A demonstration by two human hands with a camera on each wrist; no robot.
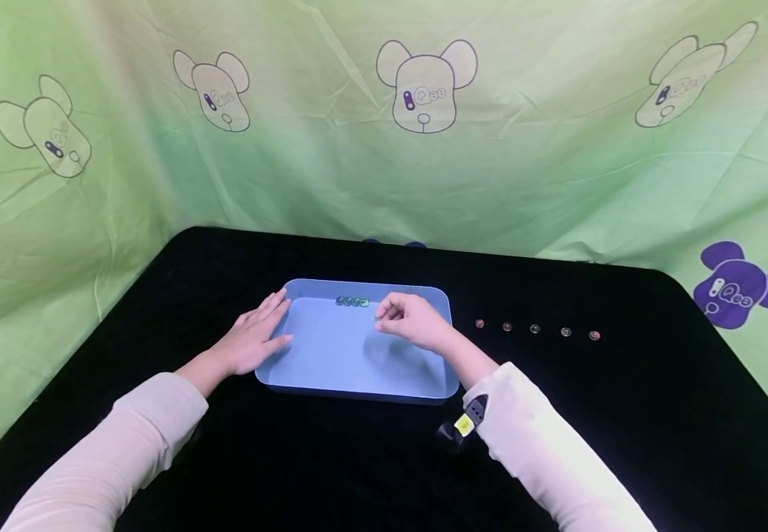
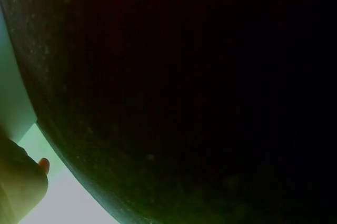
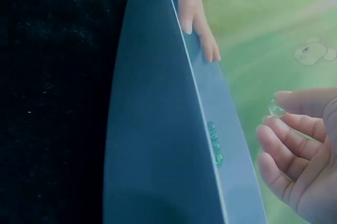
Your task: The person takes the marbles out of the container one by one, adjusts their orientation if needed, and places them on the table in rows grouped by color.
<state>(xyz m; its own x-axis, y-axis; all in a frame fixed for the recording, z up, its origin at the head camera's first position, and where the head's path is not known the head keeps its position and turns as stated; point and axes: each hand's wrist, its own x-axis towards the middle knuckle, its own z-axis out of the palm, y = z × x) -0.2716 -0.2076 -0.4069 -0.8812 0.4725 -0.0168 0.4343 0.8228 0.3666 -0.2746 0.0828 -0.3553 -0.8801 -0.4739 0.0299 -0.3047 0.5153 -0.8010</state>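
A blue tray (image 1: 330,362) lies on the black table. Along its far side several green glass marbles (image 1: 352,301) sit in a short row, which the right wrist view also shows. My right hand (image 1: 417,321) is over the tray, just right of that row. Between thumb and fingertips it pinches a clear, greenish glass marble (image 3: 276,109). My left hand (image 1: 253,336) rests on the tray's left rim, fingers extended and thumb reaching inside. The left wrist view is mostly dark, with a bit of the hand (image 2: 23,187) at lower left.
Right of the tray, several spaced marbles, including a reddish one (image 1: 594,335) and a clear one (image 1: 534,329), form a line on the black table (image 1: 656,414). A green curtain (image 1: 330,185) with bear-like prints hangs behind and at both sides.
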